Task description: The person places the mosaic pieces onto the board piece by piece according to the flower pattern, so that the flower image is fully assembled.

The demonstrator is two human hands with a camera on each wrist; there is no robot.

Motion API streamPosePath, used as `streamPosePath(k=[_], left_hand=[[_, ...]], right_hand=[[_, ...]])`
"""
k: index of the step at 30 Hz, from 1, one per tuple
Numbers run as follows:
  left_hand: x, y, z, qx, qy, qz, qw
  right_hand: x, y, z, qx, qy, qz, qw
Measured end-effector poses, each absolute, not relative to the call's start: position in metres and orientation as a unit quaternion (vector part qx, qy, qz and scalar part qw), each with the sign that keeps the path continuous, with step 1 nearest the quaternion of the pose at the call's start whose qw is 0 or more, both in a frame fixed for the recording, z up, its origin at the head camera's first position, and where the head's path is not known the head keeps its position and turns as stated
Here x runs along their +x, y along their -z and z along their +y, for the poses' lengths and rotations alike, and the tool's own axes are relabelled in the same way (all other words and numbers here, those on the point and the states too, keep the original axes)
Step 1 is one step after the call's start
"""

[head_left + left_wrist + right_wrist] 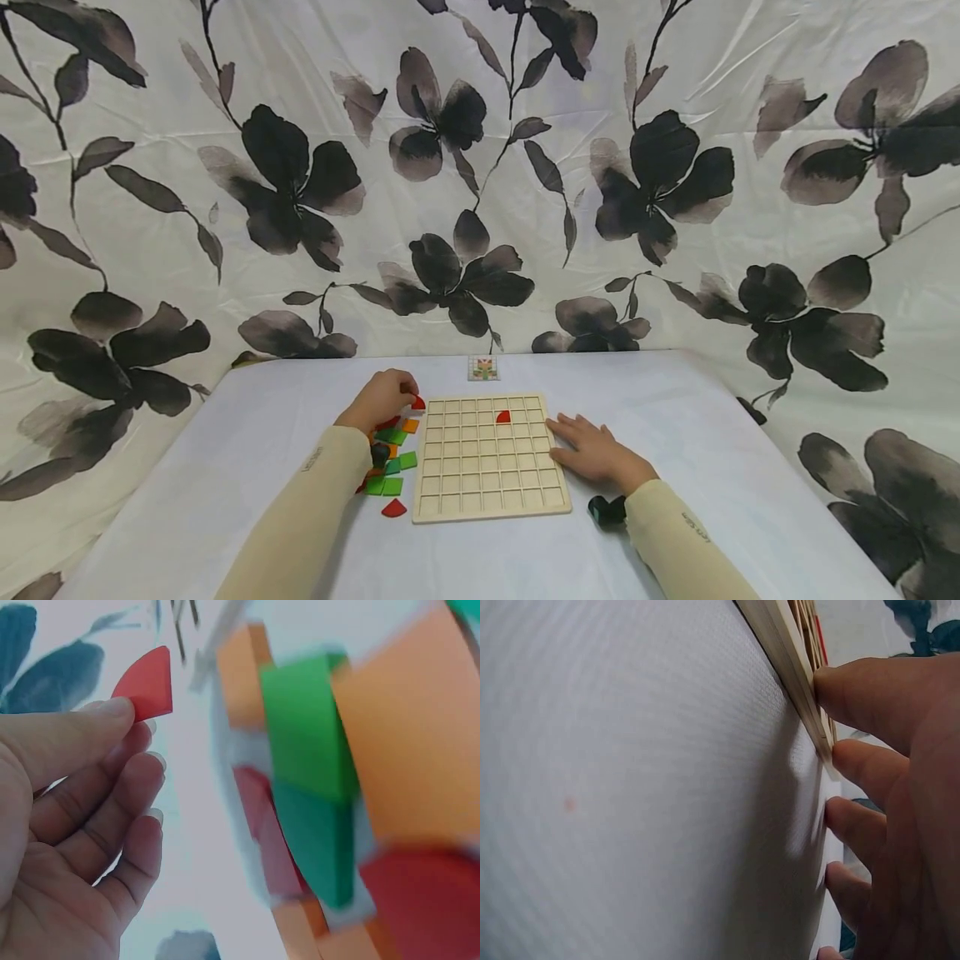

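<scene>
Between thumb and fingertips, my left hand (378, 400) pinches a red quarter-circle tile (152, 684) near the upper left corner of a wooden grid board (491, 515). Another red quarter-circle tile (503, 417) lies in a cell of the board's upper part. With extended fingers, my right hand (596, 452) touches the board's right edge; in the right wrist view the thumb and a finger meet the wooden rim (791, 664). Loose tiles in green (392, 487), orange (410, 426) and red (393, 507) lie left of the board, partly hidden by my left forearm.
A small card with a coloured tile pattern (483, 367) lies behind the board. White cloth (480, 567) covers the table, and a floral curtain (555, 208) hangs behind it. Dark wrist cameras sit on both wrists, the right one (607, 511) close to the tabletop.
</scene>
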State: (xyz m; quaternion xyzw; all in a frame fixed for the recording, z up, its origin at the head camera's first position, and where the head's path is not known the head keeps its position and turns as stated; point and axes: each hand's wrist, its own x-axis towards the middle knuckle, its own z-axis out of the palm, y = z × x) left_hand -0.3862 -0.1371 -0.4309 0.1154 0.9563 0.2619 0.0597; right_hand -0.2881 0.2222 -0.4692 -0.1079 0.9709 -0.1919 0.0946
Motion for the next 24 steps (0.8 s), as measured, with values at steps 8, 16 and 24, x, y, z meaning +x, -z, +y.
streamPosePath(k=[8, 16, 24], left_hand=[[-0.383, 0.433, -0.109, 0.162, -0.297, 0.940, 0.039], [-0.380, 0.440, -0.081, 0.197, -0.317, 0.927, 0.040], [-0.376, 0.448, -0.067, 0.204, -0.293, 0.933, 0.038]], right_hand=[[-0.291, 0.471, 0.224, -0.110, 0.185, 0.972, 0.095], [-0.292, 0.470, 0.224, -0.111, 0.184, 0.972, 0.097], [-0.290, 0.469, 0.223, -0.112, 0.195, 0.969, 0.104]])
